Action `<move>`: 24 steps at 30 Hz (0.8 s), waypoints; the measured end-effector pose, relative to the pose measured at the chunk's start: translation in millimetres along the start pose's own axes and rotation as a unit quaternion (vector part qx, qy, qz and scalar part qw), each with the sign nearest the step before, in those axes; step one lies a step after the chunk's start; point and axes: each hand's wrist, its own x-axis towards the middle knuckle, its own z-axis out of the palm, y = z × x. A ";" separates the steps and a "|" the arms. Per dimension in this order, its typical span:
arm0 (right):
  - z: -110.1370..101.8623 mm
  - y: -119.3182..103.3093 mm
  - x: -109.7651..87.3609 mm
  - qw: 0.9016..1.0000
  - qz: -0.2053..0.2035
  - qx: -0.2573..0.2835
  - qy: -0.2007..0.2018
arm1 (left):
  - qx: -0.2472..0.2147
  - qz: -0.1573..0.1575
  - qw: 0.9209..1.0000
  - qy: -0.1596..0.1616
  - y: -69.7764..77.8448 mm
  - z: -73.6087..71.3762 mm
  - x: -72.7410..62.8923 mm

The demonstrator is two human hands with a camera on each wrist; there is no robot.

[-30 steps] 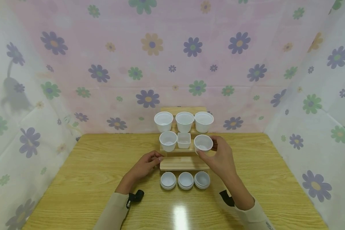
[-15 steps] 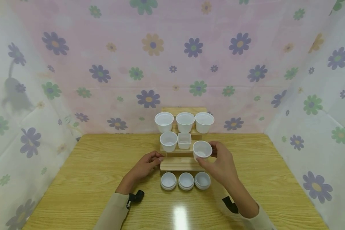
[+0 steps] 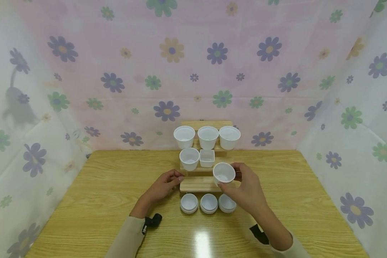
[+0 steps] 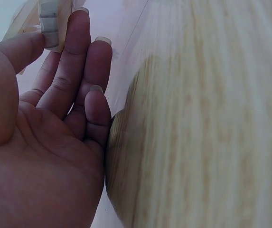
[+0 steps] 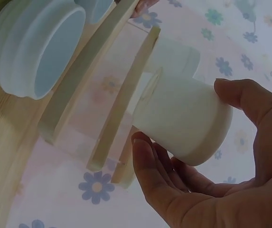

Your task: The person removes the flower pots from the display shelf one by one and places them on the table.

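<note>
My right hand (image 3: pixel 248 188) grips a white round cup (image 3: pixel 223 173), thumb on one side and fingers on the other. The cup is held upright over the right part of the lowest board of a tiered wooden rack (image 3: pixel 198 184). In the right wrist view, that cup (image 5: pixel 188 118) overlaps the boards behind it. My left hand (image 3: pixel 162 184) pinches the left end of the lowest board, and the left wrist view shows the board end (image 4: pixel 49 23) between thumb and forefinger. A round cup (image 3: pixel 189 158) and a square cup (image 3: pixel 207 158) stand on the middle tier.
Several more white containers surround the work: a row of three cups (image 3: pixel 208 137) on the upper tier and three low ribbed jars (image 3: pixel 208 203) on the wooden table (image 3: pixel 122 200) before the rack. A flowered cloth (image 3: pixel 193 64) hangs behind.
My right hand has brought the cup from the right end of the middle tier toward me, down and slightly left, over the lowest board. My left hand stays on the board's end.
</note>
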 end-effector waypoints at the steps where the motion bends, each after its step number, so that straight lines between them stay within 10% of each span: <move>1: 0.6 -0.9 -0.6 1.000 0.001 0.004 -0.001 | 0.000 -0.001 1.000 0.000 0.3 0.3 0.1; 24: 17.8 -13.1 -10.0 0.999 0.002 0.024 -0.039 | 0.006 -0.003 1.000 0.001 1.0 -0.1 -0.1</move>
